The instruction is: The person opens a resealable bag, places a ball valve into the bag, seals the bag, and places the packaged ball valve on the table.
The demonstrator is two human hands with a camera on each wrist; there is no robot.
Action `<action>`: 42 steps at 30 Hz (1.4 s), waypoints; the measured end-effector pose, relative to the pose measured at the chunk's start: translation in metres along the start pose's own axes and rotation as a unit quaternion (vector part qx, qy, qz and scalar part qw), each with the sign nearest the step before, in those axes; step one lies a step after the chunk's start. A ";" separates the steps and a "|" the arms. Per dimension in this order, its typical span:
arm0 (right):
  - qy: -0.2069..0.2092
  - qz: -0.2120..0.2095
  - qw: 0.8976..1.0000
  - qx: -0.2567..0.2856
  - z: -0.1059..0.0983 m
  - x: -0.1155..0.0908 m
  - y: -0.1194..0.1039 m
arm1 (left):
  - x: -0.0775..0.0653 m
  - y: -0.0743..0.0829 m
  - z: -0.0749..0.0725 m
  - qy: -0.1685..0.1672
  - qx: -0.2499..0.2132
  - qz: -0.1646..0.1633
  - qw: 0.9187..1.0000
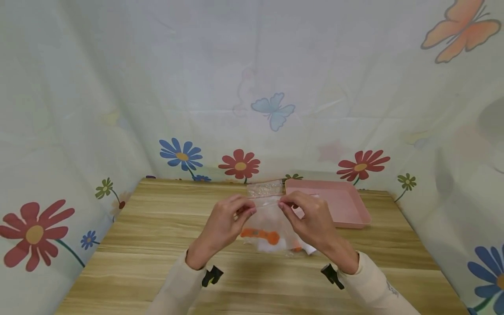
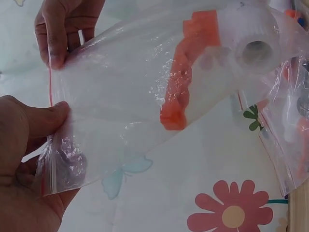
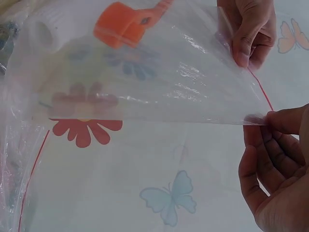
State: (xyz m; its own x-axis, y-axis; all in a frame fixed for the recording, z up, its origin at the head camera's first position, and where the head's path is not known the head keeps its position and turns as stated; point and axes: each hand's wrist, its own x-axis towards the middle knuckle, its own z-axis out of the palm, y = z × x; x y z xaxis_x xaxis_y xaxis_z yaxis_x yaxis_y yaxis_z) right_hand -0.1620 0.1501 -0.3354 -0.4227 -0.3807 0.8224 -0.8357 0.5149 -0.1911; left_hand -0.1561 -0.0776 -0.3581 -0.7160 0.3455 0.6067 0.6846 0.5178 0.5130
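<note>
A clear zip bag (image 1: 267, 216) with a red line along its mouth hangs between my two hands. My left hand (image 1: 225, 218) pinches one end of the mouth between thumb and fingers. The opposite end is pinched by my right hand (image 1: 314, 221). Through the plastic show an orange piece (image 2: 178, 79), with a round band at one end in the right wrist view (image 3: 118, 24), and a hollow white cylinder (image 2: 258, 53). The mouth edge is stretched fairly straight from hand to hand.
Behind the held bag lies another clear bag (image 1: 264, 189) with a red line. A shallow pink tray (image 1: 352, 210) stands at the back right of the wood-grain table (image 1: 165, 245). A flower-and-butterfly cloth (image 1: 204, 87) encloses the back and sides.
</note>
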 end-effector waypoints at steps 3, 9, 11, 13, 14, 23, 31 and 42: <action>0.000 0.002 1.000 -0.001 0.000 0.000 0.000 | 0.000 0.001 -0.001 0.002 -0.004 0.000 1.000; -0.004 0.005 1.000 -0.003 -0.002 0.000 0.001 | 0.000 -0.002 -0.002 -0.011 -0.003 -0.009 1.000; -0.002 0.007 1.000 -0.005 -0.003 0.001 0.001 | 0.000 -0.003 -0.002 -0.013 -0.001 -0.010 1.000; 0.000 0.008 1.000 -0.006 -0.004 0.001 0.002 | -0.002 -0.005 -0.003 -0.015 0.002 -0.011 1.000; 0.002 0.008 1.000 -0.006 -0.005 0.001 0.002 | -0.002 -0.006 -0.003 -0.016 0.002 -0.011 1.000; 0.000 0.013 1.000 -0.007 -0.007 0.000 0.004 | -0.005 -0.008 -0.005 -0.012 -0.009 -0.006 1.000; 0.003 0.008 1.000 -0.006 -0.008 0.000 0.004 | -0.004 -0.006 -0.006 -0.001 -0.012 0.030 0.999; 0.009 0.011 1.000 -0.008 -0.010 0.001 0.006 | -0.006 -0.010 -0.008 -0.019 0.009 0.004 1.000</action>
State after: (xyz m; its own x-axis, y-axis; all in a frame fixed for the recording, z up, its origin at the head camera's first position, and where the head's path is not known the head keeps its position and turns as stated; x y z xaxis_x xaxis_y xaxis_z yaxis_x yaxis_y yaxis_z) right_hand -0.1636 0.1608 -0.3307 -0.4346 -0.3544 0.8280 -0.8205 0.5350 -0.2017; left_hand -0.1575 -0.0909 -0.3620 -0.7153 0.3783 0.5875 0.6880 0.5282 0.4976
